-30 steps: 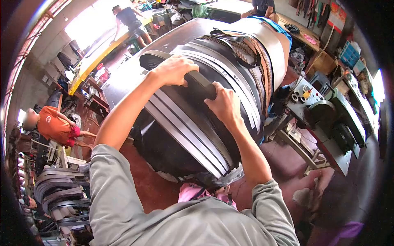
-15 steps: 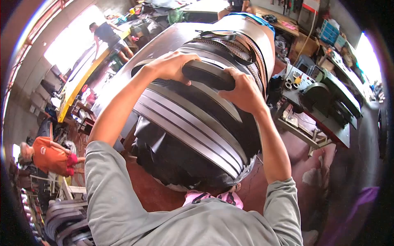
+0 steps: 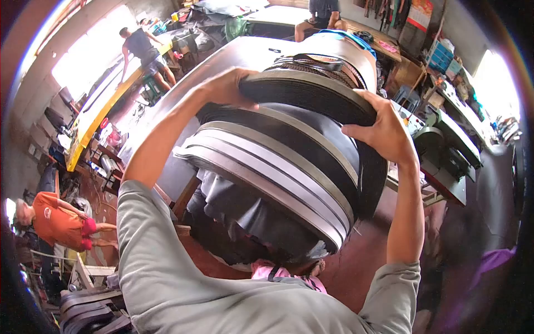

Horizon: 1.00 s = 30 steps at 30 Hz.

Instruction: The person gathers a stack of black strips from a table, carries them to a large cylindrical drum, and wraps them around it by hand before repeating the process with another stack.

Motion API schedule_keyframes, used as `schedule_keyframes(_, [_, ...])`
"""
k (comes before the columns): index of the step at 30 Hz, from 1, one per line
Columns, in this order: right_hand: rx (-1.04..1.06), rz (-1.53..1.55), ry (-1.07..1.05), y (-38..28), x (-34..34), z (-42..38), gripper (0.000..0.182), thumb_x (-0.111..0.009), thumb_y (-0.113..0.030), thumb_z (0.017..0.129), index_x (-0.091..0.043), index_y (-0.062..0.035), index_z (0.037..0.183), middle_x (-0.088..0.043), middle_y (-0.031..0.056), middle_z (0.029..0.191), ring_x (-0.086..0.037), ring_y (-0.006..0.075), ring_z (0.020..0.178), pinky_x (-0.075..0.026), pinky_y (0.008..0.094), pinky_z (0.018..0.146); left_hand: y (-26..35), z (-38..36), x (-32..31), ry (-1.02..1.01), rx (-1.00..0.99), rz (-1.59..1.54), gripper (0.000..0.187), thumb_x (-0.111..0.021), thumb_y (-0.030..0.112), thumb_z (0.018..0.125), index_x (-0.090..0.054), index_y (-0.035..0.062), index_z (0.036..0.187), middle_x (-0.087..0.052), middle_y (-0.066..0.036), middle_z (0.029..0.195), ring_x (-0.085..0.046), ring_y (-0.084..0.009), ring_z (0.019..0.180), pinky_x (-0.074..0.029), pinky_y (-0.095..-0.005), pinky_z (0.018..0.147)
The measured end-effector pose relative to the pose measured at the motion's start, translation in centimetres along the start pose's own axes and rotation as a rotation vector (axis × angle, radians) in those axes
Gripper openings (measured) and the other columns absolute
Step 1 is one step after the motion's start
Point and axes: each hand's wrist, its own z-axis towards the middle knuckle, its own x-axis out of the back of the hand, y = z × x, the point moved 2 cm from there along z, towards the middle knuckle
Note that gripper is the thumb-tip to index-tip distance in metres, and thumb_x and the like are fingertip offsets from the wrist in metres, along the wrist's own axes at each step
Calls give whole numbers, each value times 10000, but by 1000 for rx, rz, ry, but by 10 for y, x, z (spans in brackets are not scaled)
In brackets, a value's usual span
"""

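Note:
Between my two hands is a wide, dark coiled strap roll (image 3: 306,92) with a grey-green rim. My left hand (image 3: 231,89) grips its left end, thumb below and fingers over the far side. At the right end, my right hand (image 3: 381,119) clasps it, fingers on top and thumb underneath. Beneath lie more large coils, a black one (image 3: 295,136) and light grey bands (image 3: 267,167), stacked toward me. Brown patterned straps (image 3: 317,65) sit behind the held roll. Black sheeting (image 3: 245,206) hangs at the near side.
A person in orange (image 3: 58,220) is at the left, another (image 3: 146,53) by a yellow-edged table (image 3: 86,133). A third person (image 3: 322,16) sits at the back. A dark machine (image 3: 445,142) stands on a bench at the right. Coiled strips (image 3: 92,312) lie at the lower left.
My hands are farther apart, the right one moved rightward. The held roll now shows as a longer, wider arc, lifted over the coils. The view has shifted slightly.

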Motion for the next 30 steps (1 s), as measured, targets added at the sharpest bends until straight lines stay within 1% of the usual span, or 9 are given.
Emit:
schedule_keyframes(5, [-40,-87,-115,28,-28,-3,516,-842,-159,741,-657,40,1179,-719,215,1004,-705,284,938,-526,381,883,4,-17,31,-27,-73,-30,350,-845,55,749,-661,29,1046,-669,28,886,-577,-37,808,-482,-234,743])
schedule_keyframes(7, [-61,-97,-96,37,-43,-5,507,-866,-174,757,-661,25,1175,-717,114,948,-634,140,865,-518,327,826,-3,-23,36,-89,29,-74,370,-837,35,745,-693,2,1084,-702,-5,900,-616,-74,837,-493,-263,778])
schedule_keyframes(8, [-63,-119,-83,42,-51,-5,495,-862,-188,757,-667,29,1156,-715,137,947,-647,172,859,-519,338,832,-10,-24,34,-76,-11,-95,330,-835,30,745,-682,24,1037,-683,19,846,-603,-49,760,-489,-247,695])
schedule_keyframes(12, [-54,-278,-41,40,-72,-10,544,-860,-193,747,-644,46,1186,-711,173,1011,-688,250,904,-523,368,864,-35,-30,21,-108,50,-127,378,-879,110,731,-691,9,1044,-708,-17,860,-623,-74,789,-503,-273,725])
schedule_keyframes(14, [-99,-198,-76,55,-76,-11,598,-842,-276,733,-642,17,1214,-709,233,1053,-692,372,977,-511,419,916,-52,-29,6,-81,2,-70,398,-887,134,725,-699,5,1050,-720,-36,878,-635,-94,809,-508,-284,748])
schedule_keyframes(20, [-144,-102,-126,48,-71,-19,604,-856,-126,717,-609,29,1247,-724,201,1034,-722,275,954,-536,351,884,-67,-26,-16,-64,-52,-54,436,-914,198,711,-725,0,1051,-754,-81,948,-672,-131,866,-520,-308,786])
schedule_keyframes(27, [-125,-244,-113,42,-105,-10,605,-827,-150,757,-599,6,1295,-724,229,1053,-729,324,955,-539,399,887,-98,-32,-8,-170,18,-243,431,-928,187,712,-724,13,1049,-749,-45,926,-660,-108,865,-516,-302,789])
schedule_keyframes(28, [-125,-300,-101,32,-103,-11,606,-832,-93,750,-594,46,1290,-736,216,1084,-731,246,988,-545,356,910,-97,-32,-7,-141,-46,-72,434,-930,169,700,-724,27,1055,-747,-41,911,-658,-108,862,-513,-300,810])
schedule_keyframes(30, [-169,-234,-92,31,-99,-17,613,-833,-98,746,-594,42,1292,-734,224,1084,-731,256,986,-542,365,915,-98,-38,-8,-88,-47,-32,512,-927,248,704,-706,50,1121,-734,-59,1039,-657,-152,981,-517,-328,871])
